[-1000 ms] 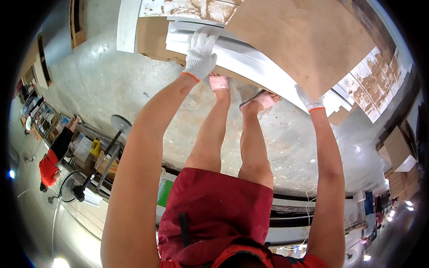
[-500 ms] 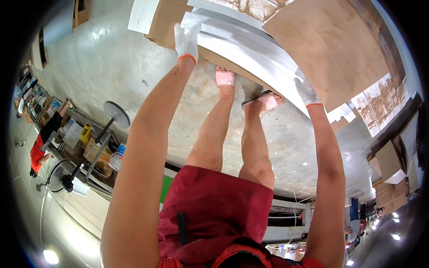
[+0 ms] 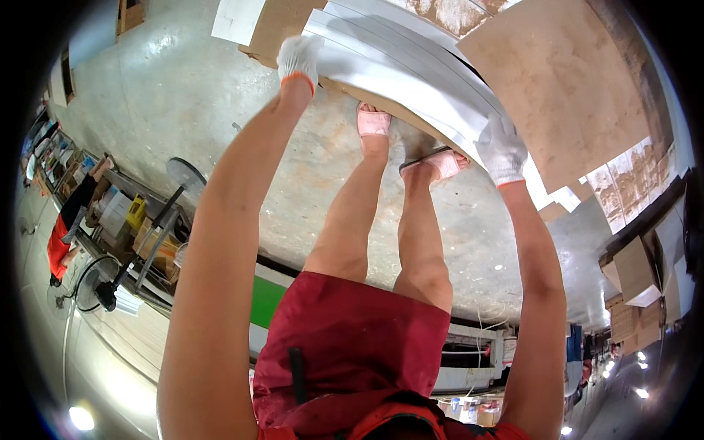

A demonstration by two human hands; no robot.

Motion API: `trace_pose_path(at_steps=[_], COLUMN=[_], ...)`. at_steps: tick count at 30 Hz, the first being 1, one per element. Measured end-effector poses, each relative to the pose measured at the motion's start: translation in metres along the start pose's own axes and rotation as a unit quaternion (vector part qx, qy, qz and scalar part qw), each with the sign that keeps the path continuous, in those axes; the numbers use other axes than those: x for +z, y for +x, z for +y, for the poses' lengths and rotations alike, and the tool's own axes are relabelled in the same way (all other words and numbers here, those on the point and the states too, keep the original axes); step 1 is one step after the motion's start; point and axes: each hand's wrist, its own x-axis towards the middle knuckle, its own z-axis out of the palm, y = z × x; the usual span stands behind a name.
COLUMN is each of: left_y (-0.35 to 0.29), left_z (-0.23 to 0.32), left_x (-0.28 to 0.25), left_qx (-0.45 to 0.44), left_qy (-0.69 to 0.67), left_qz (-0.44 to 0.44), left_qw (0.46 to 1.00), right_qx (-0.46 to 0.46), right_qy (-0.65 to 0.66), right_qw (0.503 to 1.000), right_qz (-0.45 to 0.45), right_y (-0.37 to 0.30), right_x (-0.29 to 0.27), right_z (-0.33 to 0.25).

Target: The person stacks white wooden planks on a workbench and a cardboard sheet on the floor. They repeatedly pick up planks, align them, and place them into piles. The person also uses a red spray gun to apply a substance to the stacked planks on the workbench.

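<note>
We list: long flat white panels [image 3: 396, 70], our left white-gloved hand [image 3: 298, 59] at one end, our right white-gloved hand [image 3: 501, 150] toward the other; whether the fingers grip, we cannot tell. Brown rectangular sheet [image 3: 557, 92], overlapping their right end; pink open-toed slippers [image 3: 375, 123], alongside.

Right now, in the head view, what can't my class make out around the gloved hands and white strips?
All in the head view:
Left hand: finger outlines blurred; palm hidden by the hand's back.
Right hand: palm hidden the same way.
White strips: partly covered by the brown sheet.
Brown sheet's upper end: cut off by the picture's top edge.
Distant person in red: hands too small.
</note>
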Motion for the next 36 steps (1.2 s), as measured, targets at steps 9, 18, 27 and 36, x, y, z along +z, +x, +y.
trace_pose_path(at_steps=[9, 18, 27, 36], left_y=[-0.084, -0.083, -0.128, -0.153], left_z=[0.013, 0.025, -0.036, -0.016], left_x=[-0.021, 0.022, 0.061, 0.080], left_qx=[-0.082, -0.112, -0.191, -0.222], left_qy=[-0.229, -0.251, -0.404, -0.382], left_qz=[0.023, 0.046, -0.125, -0.163], left_qw=[0.970, 0.961, 0.886, 0.882], right_qx=[-0.015, 0.093, -0.018, 0.056], right_qy=[0.023, 0.055, 0.018, 0.043], right_qw=[1.000, 0.985, 0.999, 0.995], right_qz=[0.006, -0.132, -0.048, -0.070], right_y=[-0.033, -0.012, -0.004, -0.001], right_x=[-0.031, 0.005, -0.006, -0.032], right_z=[-0.005, 0.023, 0.011, -0.045])
